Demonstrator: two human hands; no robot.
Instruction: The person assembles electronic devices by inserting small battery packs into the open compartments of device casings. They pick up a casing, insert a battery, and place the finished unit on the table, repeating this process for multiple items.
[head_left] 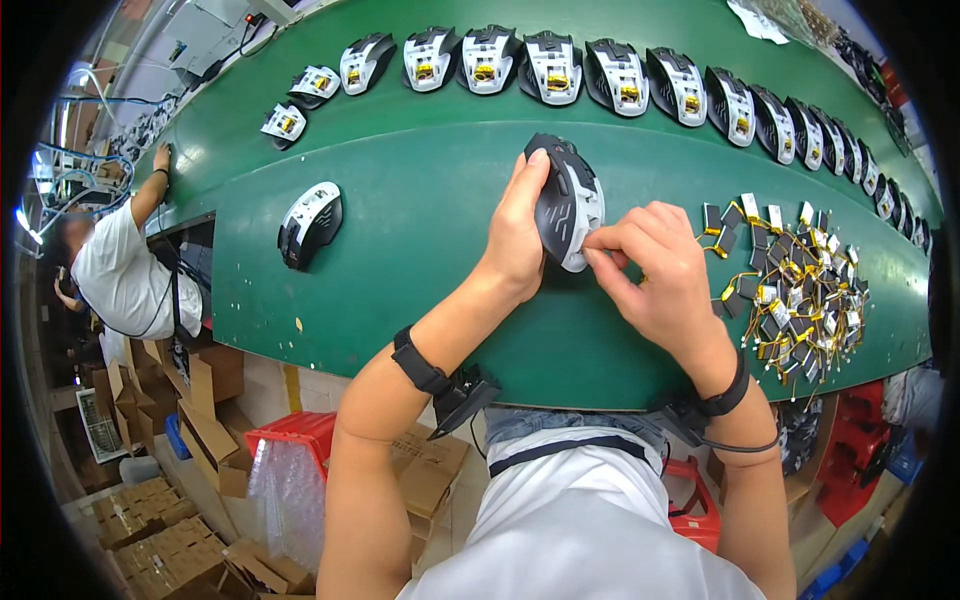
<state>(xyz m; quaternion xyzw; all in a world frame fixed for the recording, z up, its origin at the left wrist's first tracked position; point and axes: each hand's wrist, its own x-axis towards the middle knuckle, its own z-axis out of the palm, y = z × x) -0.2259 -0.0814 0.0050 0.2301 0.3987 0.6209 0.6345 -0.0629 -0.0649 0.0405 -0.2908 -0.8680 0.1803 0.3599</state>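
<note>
Mouse [560,205] held, batteries [779,313] heaped right, mice [551,72] beyond

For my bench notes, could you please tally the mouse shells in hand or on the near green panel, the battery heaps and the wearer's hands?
Held mouse shell plus loose mouse shell: 2
Battery heap: 1
Left hand plus right hand: 2
Total: 5

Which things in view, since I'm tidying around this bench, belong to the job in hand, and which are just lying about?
Job in hand, it seems:
held mouse, in the left hand, right hand at its near end
batteries at right
mice in the far row
lone mouse at left

Lying about, apparently:
cardboard boxes
red crate
bubble wrap
white paper
</note>
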